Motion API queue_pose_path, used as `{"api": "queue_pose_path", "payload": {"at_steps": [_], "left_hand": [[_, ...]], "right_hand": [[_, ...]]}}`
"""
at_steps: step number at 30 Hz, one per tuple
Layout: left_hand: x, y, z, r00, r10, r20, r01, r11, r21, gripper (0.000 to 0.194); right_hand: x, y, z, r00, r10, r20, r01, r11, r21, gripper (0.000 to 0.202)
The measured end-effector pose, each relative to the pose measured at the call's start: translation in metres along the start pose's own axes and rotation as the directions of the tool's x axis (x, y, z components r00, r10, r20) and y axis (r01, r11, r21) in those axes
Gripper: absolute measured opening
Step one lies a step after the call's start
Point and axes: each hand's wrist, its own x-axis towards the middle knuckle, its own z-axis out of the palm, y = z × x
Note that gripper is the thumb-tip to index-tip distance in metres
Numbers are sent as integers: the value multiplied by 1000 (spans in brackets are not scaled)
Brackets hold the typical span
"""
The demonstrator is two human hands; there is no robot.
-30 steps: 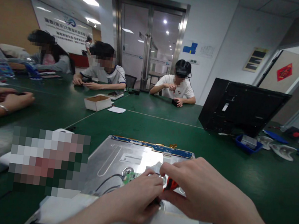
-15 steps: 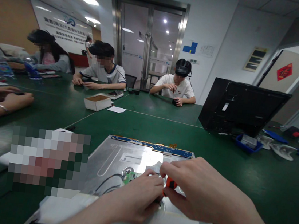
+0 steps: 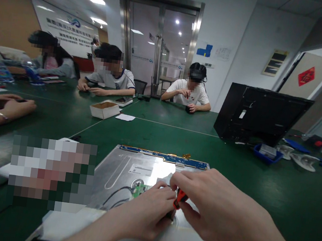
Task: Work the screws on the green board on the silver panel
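Note:
A silver metal panel lies in front of me, with a blue circuit strip along its far edge. My right hand pinches a small orange-and-black tool over the panel's middle. Close beside it, my left hand is closed, its fingertips near the tool's lower end; whatever they grip is hidden. By the left hand's fingers sits a green circuit board, and dark cables run from it to the left.
A black monitor casing stands at the right, beside a blue tray. A white box lies farther back on the green table. Several people sit around it; another person's hands are at the left.
The orange tool has turned in my right hand and shows more of its length. My right fingers have shifted slightly; my left hand has hardly moved.

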Motion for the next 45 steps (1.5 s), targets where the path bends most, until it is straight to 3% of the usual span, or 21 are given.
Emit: {"api": "queue_pose_path", "payload": {"at_steps": [10, 19, 26, 37, 45], "left_hand": [[-1, -2, 2, 1000, -6, -11, 5, 1000, -17, 16], [-1, -2, 2, 1000, -23, -16, 23, 1000, -4, 9], [0, -2, 6, 999, -22, -29, 22, 1000, 8, 16], [-3, -2, -3, 1000, -15, -18, 15, 1000, -6, 15], [-2, -2, 0, 1000, -11, -23, 11, 1000, -1, 19]], "right_hand": [[2, 2, 1, 999, 36, 8, -36, 999, -13, 10], [1, 1, -1, 999, 38, 33, -38, 999, -12, 15], [2, 0, 0, 998, 40, 48, -40, 999, -7, 14], [1, 3, 2, 998, 61, 4, -61, 997, -43, 10], [1, 2, 0, 999, 50, 10, -50, 998, -34, 10]]}}
